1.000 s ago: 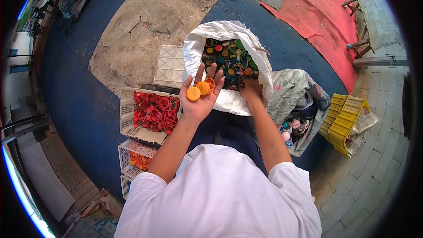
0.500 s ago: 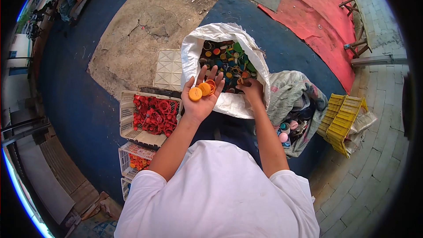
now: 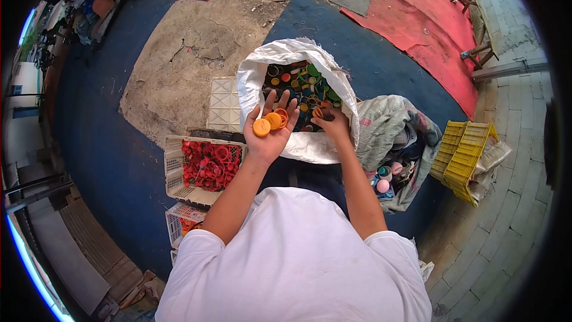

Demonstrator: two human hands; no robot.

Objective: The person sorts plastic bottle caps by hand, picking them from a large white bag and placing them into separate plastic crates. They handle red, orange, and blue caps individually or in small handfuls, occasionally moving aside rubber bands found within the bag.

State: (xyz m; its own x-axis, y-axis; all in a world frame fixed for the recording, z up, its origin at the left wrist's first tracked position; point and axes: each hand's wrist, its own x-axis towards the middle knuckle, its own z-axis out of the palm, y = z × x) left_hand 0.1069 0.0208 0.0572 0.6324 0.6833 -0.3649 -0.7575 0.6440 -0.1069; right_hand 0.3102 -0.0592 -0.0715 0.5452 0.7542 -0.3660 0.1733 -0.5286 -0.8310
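My left hand (image 3: 266,138) is palm up at the near side of the white sack (image 3: 256,77), its fingers spread. On it rest orange bottle caps (image 3: 261,127) and an orange ring (image 3: 282,115). Inside the sack's mouth, at its right side, my right hand (image 3: 335,126) has its fingertips pinched at an orange cap ring (image 3: 317,111). Mixed plastic caps (image 3: 313,70) in green, yellow, red and dark colours fill the sack around it. Part of the right fingers' grip is hard to see.
Left of me stands a white crate (image 3: 174,170) of red plastic pieces (image 3: 211,164), with another crate (image 3: 176,223) nearer. A grey sack (image 3: 375,122) with assorted items is at right, beside yellow crates (image 3: 456,155). A white panel (image 3: 220,104) lies beyond the left crate.
The whole view has shifted slightly. My right hand has drawn back a little toward my left hand, with the orange ring at its fingertips. The left hand still carries the orange caps.
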